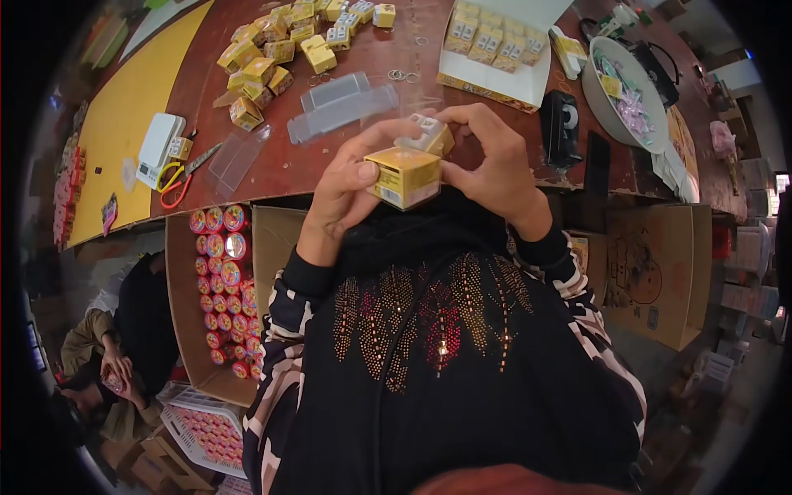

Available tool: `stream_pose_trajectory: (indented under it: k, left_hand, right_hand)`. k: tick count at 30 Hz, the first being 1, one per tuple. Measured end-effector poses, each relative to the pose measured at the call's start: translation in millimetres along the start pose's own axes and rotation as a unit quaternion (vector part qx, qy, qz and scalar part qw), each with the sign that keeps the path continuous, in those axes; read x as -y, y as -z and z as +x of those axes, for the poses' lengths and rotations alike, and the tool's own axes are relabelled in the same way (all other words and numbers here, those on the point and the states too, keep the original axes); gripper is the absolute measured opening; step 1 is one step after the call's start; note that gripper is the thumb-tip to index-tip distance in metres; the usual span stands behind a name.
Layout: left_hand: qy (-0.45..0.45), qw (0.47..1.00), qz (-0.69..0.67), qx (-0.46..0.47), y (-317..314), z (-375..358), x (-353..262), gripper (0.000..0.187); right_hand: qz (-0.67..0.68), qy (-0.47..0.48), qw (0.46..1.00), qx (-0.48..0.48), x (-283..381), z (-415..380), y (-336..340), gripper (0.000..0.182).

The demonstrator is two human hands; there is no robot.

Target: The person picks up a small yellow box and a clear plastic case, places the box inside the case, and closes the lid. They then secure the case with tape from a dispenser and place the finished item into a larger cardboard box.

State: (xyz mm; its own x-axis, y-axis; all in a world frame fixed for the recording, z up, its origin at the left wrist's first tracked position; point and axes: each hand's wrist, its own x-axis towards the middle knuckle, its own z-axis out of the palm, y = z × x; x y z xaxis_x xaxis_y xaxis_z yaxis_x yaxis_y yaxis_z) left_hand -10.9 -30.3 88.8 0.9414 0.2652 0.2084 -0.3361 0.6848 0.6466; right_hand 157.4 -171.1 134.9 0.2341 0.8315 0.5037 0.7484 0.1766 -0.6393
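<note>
Close to my body, over the table's front edge, my left hand (353,183) grips a small yellow box (408,176) by its left side, thumb on the near face. My right hand (487,161) has its thumb at the box's right side and its bent index finger at a second piece (429,134), yellow with a white-grey top, just behind the box. Both hands touch these items. Beyond them lie clear plastic trays (342,107) and a pile of similar yellow boxes (264,58). An open white display carton (495,70) holds rows of such boxes.
At the right are a tape dispenser (561,128), a dark phone (597,165) and a white bowl (623,95). Scissors (186,175) and a white scale (161,148) lie left. Below stand cardboard boxes (190,330). Another person's hands (118,367) are at lower left.
</note>
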Motion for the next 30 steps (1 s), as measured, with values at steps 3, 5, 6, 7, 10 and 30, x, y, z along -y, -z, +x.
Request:
stream_pose_trajectory:
  k: [3, 5, 6, 7, 10, 30]
  left_hand:
    - [0.012, 0.998, -0.068, -0.001, 8, -5, 5, 0.076]
    - [-0.002, 0.996, -0.09, -0.015, 8, -9, 7, 0.079]
    - [0.002, 0.995, -0.099, -0.023, 8, -10, 7, 0.08]
    - [0.007, 0.994, -0.108, -0.03, 7, -11, 7, 0.08]
    - [0.011, 0.99, -0.138, -0.001, 5, -11, 8, 0.08]
    - [0.005, 0.955, 0.256, -0.147, -17, -19, 8, 0.061]
  right_hand:
    - [0.044, 0.037, 0.997, 0.05, 0, 10, 21, 0.053]
    - [0.028, 0.126, 0.989, 0.071, -7, 22, 37, 0.058]
    - [0.03, 0.126, 0.989, 0.073, -8, 28, 38, 0.058]
    - [0.035, 0.165, 0.979, 0.112, -9, 33, 37, 0.057]
    - [0.058, 0.191, 0.965, 0.173, -14, 36, 28, 0.055]
    - [0.127, 0.068, 0.985, -0.09, 3, 23, 9, 0.048]
